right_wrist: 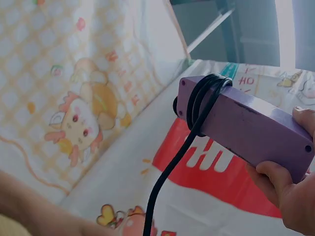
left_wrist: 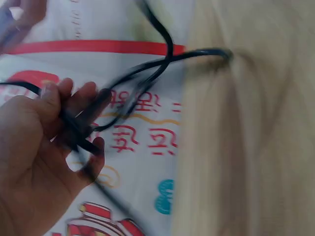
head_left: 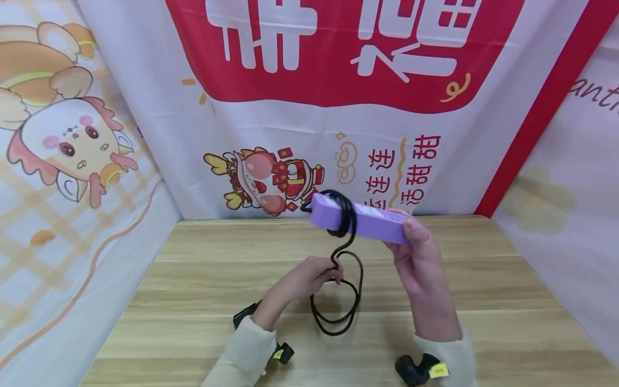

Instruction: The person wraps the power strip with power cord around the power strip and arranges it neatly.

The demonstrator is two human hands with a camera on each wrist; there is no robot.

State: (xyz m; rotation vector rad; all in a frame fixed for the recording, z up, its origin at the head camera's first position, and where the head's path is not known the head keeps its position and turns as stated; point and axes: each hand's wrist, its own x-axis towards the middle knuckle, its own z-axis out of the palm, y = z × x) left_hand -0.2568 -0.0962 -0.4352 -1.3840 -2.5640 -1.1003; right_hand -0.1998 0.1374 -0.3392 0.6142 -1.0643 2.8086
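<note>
Purple power strip's (right_wrist: 243, 123) screw holes, right-wrist view only.

The right hand (right_wrist: 288, 196) grips the near end of a purple block (right_wrist: 246, 125), thumb tip on its upper edge and fingers curled under, and the block is held up in the air, tilted down towards the hand. A black cord (right_wrist: 197, 105) is looped several turns round the block's far end, and one strand drops away from those loops, running down and leftward out of the bottom of the shot. Behind it hangs a cartoon-printed cloth (right_wrist: 78, 113), with a red-and-white banner (right_wrist: 206, 172) lower down.
</note>
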